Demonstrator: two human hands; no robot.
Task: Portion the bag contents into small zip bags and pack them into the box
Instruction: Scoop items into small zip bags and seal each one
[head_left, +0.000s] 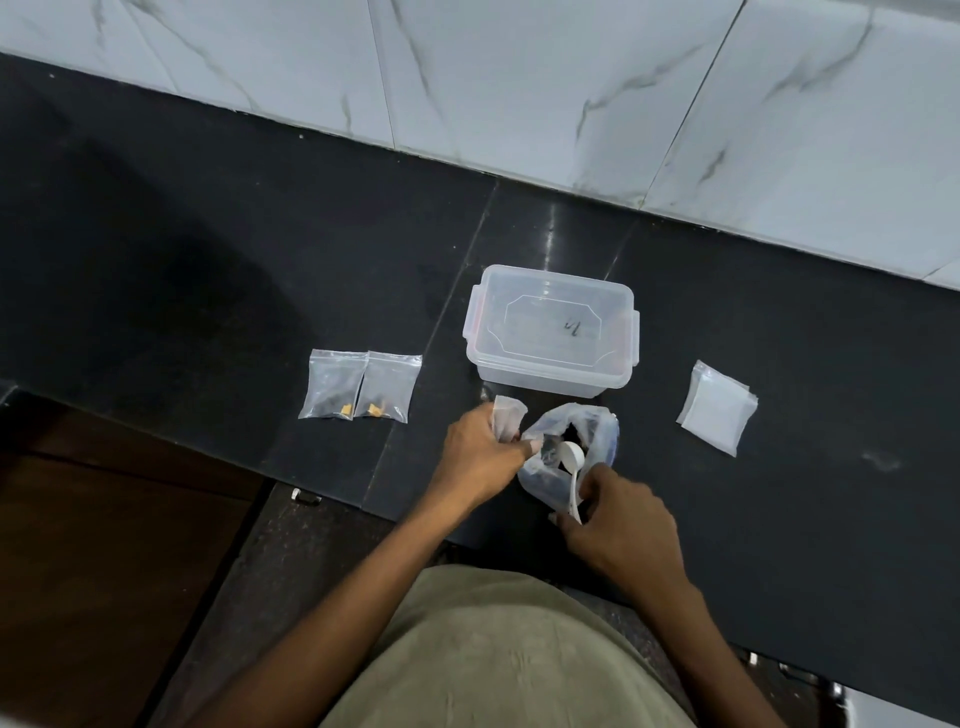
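The large bag (569, 457) lies near the tabletop's (779, 415) front edge, just in front of the lidded box (550, 332). It is thin, limp film, light and slippery, and will likely collapse unless held at the rim. The left hand (480, 457) pinches an empty small zip bag (508, 415) at its mouth; that grip seems the soundest hold. The right hand (618, 514) pinches the white spoon (571, 462) by its handle, bowl inside the bag. Two filled bags (358, 385) lie toward the left edge; a stack of spare bags (718, 408) lies right of the box.
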